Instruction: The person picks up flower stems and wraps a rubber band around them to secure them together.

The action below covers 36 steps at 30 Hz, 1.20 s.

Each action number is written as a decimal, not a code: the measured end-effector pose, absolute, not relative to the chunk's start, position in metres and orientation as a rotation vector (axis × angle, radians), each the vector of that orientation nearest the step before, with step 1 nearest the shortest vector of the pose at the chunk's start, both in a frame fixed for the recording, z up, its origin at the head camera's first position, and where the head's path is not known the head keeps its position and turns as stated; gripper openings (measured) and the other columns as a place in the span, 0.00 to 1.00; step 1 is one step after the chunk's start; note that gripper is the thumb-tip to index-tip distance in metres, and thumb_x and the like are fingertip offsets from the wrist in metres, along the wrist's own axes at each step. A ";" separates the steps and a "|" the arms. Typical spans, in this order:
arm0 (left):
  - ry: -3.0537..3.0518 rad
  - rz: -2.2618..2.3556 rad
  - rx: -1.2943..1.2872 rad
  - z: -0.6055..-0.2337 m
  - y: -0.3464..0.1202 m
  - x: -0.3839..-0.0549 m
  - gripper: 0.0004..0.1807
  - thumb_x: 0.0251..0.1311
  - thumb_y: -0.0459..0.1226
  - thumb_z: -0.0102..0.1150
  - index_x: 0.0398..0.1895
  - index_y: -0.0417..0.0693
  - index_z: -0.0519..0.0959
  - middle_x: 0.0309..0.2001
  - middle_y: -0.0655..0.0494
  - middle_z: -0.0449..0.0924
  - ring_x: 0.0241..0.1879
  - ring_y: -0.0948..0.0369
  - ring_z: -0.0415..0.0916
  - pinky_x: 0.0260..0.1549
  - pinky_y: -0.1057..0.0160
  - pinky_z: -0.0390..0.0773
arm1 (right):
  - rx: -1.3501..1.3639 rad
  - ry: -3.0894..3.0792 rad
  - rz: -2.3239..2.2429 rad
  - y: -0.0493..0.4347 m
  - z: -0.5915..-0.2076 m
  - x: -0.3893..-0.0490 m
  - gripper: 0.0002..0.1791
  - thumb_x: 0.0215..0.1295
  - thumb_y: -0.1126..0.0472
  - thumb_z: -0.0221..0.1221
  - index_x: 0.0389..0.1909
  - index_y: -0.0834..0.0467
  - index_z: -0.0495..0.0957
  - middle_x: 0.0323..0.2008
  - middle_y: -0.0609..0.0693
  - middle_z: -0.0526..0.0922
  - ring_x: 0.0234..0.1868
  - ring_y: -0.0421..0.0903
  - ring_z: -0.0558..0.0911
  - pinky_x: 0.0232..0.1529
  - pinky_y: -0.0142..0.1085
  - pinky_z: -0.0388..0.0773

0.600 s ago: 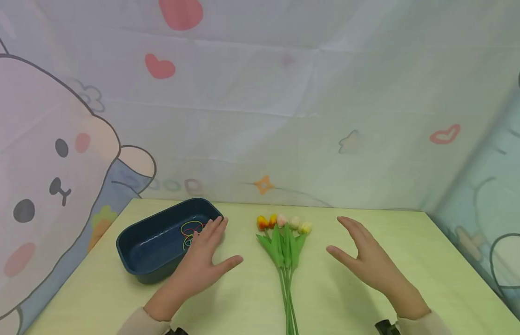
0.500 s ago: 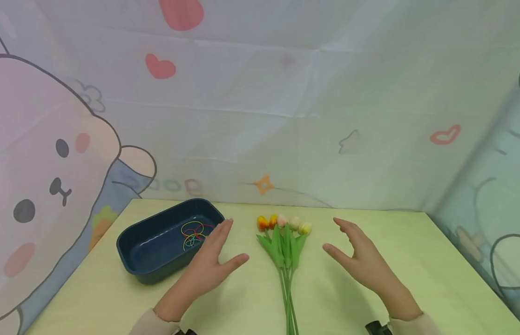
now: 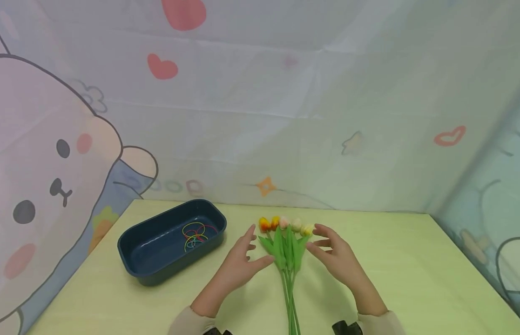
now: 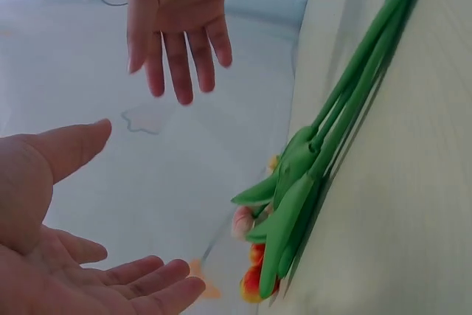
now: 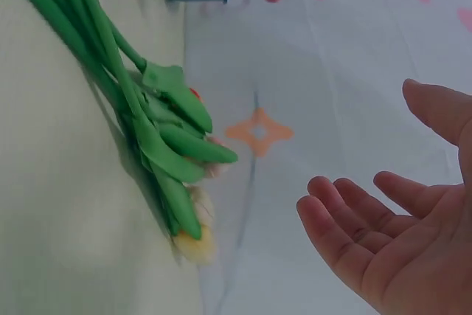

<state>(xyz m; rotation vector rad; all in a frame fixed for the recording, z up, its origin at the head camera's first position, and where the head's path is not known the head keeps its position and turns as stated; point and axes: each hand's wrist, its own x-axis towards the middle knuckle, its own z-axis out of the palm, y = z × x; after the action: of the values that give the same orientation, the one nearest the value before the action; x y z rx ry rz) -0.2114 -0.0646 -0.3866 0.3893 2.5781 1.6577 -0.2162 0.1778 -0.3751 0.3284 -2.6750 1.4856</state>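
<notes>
A bunch of artificial tulips [image 3: 288,256] lies on the table, blooms toward the back and green stems toward the front edge. Its heads are orange-red, pink, white and pale yellow. My left hand [image 3: 241,264] hovers just left of the leaves, fingers loosely spread. On the other side, my right hand [image 3: 337,258] hangs above the table with relaxed fingers, its tips near the yellow tulip [image 5: 194,245]. Both palms face each other across the bunch and hold nothing. In the left wrist view the tulip stems [image 4: 361,71] lie flat on the table, apart from the hands.
A dark blue rectangular basin [image 3: 138,232] stands at the back left, with several coloured rubber bands [image 3: 196,236] in it. Behind the pale table [image 3: 410,270] hangs a printed cloth backdrop [image 3: 260,93] with a cartoon bear and hearts.
Both hands have moved inward toward the tulips, the left one rightward away from the basin, the right one leftward. The tulips and basin stay in place.
</notes>
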 end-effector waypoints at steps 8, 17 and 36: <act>2.421 1.704 0.300 -0.395 -0.046 -0.220 0.51 0.48 0.50 0.63 0.70 0.53 0.43 0.60 0.47 0.62 0.57 0.47 0.63 0.40 0.50 0.73 | 0.223 -2.755 1.619 0.166 -0.390 -0.225 0.34 0.56 0.43 0.57 0.61 0.52 0.62 0.57 0.51 0.70 0.49 0.47 0.75 0.44 0.42 0.73; 2.375 1.697 0.232 -0.409 -0.032 -0.223 0.52 0.47 0.39 0.66 0.70 0.45 0.42 0.56 0.41 0.63 0.51 0.45 0.67 0.37 0.50 0.73 | 0.164 -2.780 1.799 0.165 -0.406 -0.229 0.37 0.57 0.50 0.59 0.62 0.65 0.59 0.53 0.61 0.71 0.42 0.52 0.79 0.41 0.44 0.76; 2.247 1.774 0.100 -0.432 -0.020 -0.225 0.53 0.42 0.33 0.68 0.68 0.39 0.45 0.49 0.35 0.68 0.30 0.54 0.76 0.32 0.55 0.77 | 0.237 -2.895 1.940 0.163 -0.429 -0.232 0.34 0.56 0.52 0.59 0.53 0.75 0.66 0.43 0.61 0.79 0.35 0.50 0.82 0.38 0.42 0.78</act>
<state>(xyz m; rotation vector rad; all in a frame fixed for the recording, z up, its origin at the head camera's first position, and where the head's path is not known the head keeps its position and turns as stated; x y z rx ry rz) -0.2249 -0.0202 -0.4323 0.1002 2.2465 1.7744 -0.2321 0.1634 -0.4286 0.2366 -2.8954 1.9397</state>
